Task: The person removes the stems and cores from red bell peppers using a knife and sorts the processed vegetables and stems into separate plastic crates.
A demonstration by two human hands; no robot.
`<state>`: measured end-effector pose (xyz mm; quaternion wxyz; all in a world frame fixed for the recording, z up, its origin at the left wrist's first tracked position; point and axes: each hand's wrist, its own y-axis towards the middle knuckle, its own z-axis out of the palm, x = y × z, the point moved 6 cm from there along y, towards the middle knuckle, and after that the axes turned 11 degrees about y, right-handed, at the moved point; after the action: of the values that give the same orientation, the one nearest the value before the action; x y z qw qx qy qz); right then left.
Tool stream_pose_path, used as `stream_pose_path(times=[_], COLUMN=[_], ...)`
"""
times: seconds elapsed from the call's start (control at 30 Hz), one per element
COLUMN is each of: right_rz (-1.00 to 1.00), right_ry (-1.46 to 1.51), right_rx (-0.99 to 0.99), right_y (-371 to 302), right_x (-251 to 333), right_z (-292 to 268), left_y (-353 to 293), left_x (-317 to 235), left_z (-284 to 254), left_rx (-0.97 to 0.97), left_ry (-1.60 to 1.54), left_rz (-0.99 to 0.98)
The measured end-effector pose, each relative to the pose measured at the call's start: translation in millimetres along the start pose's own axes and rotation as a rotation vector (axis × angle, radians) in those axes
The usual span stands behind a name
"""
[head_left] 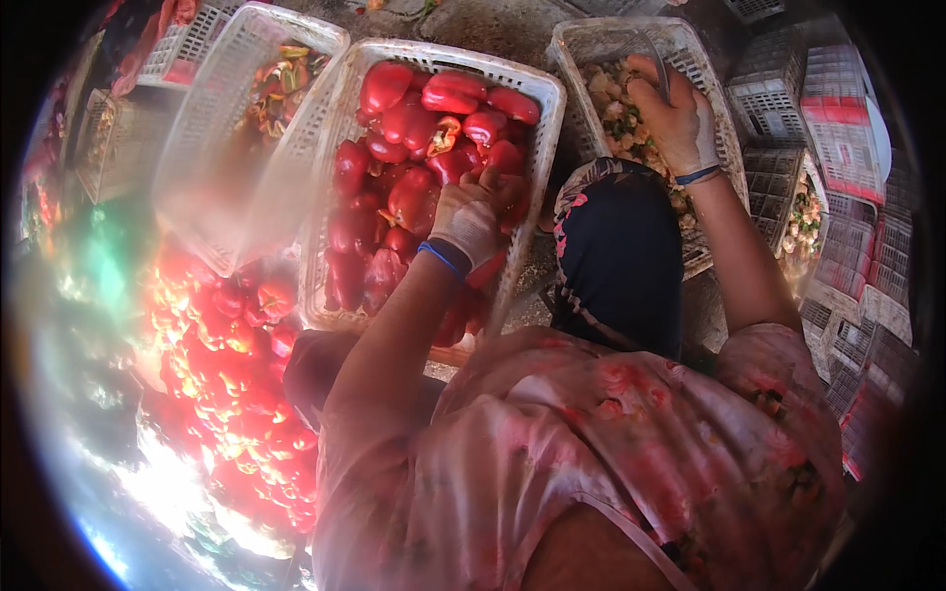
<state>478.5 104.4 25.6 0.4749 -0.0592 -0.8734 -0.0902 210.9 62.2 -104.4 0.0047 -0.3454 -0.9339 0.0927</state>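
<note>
My left hand [467, 219], in a pale glove with bare fingertips and a blue band at the wrist, reaches into a white plastic crate [554, 128] of red bell peppers [414, 202]. Its fingers are curled round a red bell pepper [510, 197], partly hidden by the hand. Over the crate at the right [705, 44], my right hand [676, 120], gloved the same way, is closed on a thin curved metal tool [647, 45]. Beneath it lie pale pepper cores and green scraps [619, 113]. The tool's far end is hard to make out.
A blurred white crate [182, 187] with pepper scraps stands tilted at the left. Below it spreads a big, glaring heap of red peppers [232, 374]. Stacked crates [843, 118] line the right side, one holding cores [803, 222]. My dark-clad knee [621, 261] sits between the two crates.
</note>
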Motion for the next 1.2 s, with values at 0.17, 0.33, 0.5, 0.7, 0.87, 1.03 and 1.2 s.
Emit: stream_pose_path(times=[0.17, 0.33, 0.5, 0.7, 0.87, 1.03, 1.2], right_rz=[-0.056, 0.009, 0.260, 0.059, 0.165, 0.236, 0.247], right_ry=[0.134, 0.084, 0.182, 0.182, 0.195, 0.193, 0.157], right_rx=[-0.012, -0.021, -0.044, -0.146, -0.142, -0.147, -0.114], right_y=[-7, -30, -45, -51, -53, -68, -77], right_x=[21, -18, -42, -54, -54, -87, -94], right_z=[5, -32, -41, -39, -42, -54, -55], left_y=[15, -17, -62, -47, -66, -66, -51], left_x=[5, 4, 61, -24, -3, 30, 50], left_z=[-2, -31, 71, 82, 91, 140, 129], left_rx=[0.394, 0.509, 0.281, 0.349, 0.287, -0.239, -0.173], left_ry=[-0.146, -0.424, -0.511, 0.160, -0.426, -0.687, -0.386], left_rz=[-0.152, -0.310, -0.502, 0.191, -0.620, -0.929, -0.754])
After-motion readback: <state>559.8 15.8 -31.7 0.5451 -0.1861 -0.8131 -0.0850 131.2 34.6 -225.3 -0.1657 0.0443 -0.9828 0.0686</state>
